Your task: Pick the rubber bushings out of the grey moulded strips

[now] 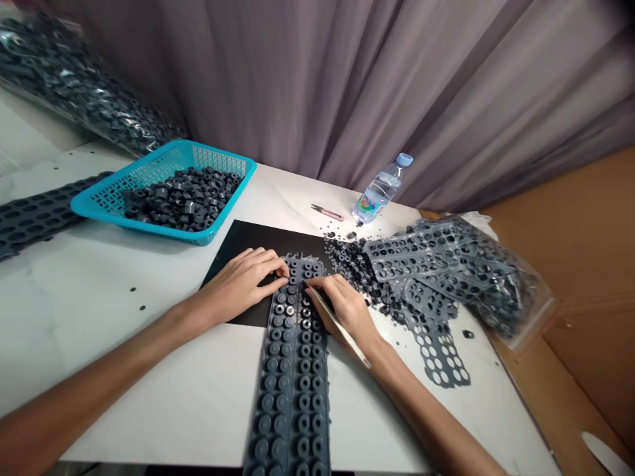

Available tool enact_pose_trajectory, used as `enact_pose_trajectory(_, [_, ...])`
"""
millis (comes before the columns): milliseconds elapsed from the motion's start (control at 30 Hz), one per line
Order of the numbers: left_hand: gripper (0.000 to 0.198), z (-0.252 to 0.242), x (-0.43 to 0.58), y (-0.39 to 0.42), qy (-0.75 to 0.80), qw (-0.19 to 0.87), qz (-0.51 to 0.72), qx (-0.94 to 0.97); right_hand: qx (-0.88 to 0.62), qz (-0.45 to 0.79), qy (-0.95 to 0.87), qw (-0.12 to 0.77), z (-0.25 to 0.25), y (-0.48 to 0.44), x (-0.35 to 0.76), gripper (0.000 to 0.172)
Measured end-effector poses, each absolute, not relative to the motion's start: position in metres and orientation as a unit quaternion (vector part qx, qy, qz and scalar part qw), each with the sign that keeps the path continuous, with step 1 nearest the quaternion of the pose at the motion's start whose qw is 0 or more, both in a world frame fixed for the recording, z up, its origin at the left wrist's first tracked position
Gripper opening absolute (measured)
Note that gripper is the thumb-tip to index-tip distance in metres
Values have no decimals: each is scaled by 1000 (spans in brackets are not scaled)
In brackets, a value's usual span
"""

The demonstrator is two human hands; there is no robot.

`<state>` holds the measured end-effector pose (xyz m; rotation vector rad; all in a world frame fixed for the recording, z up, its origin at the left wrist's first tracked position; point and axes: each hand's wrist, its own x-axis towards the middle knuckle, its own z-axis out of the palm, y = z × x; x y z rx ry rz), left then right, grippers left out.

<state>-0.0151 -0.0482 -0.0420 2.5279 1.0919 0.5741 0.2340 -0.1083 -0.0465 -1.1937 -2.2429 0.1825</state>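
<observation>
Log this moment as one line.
left hand: fingertips on strip | right hand: on strip, holds thin stick | basket: holds rings

My left grip (245, 277) and right grip (342, 307) were bare hands with slender fingers. Both forearms were bare too, long and slim, uncovered from the wrist as far up as could be seen; whatever I wore above lay out of view.

A small piecework workshop bench: a white table (124, 370) carries a long grey rubber strip (292, 383) of moulded rings near, a turquoise basket (149, 173) of loose rings (183, 198) far left, bagged punched-out sheets (446, 264) right (more bagged rings (74, 86) far left), a grey curtain (397, 79) behind.
</observation>
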Motion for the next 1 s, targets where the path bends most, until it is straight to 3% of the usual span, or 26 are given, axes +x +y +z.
enact_pose_trajectory(233, [20, -48, -12, -35, 415, 164, 258, 857, -464, 33, -857, 222, -42, -75, 235, 18])
enact_pose_trajectory(367, [24, -50, -20, -29, 398, 278, 273, 830, -469, 66, -834, 284, -27, -58, 229, 15])
enact_pose_trajectory(467, [24, -55, -23, -25, 391, 307, 291, 818, -457, 144, -811, 335, -25, -52, 219, 17])
enact_pose_trajectory(567, [21, -59, -21, -21, 398, 316, 306, 805, -432, 184, -826, 311, -31, -50, 214, 20])
enact_pose_trajectory(1000, [17, -67, -17, -12, 398, 321, 320, 797, -418, 158, -858, 253, -37, -48, 216, 24])
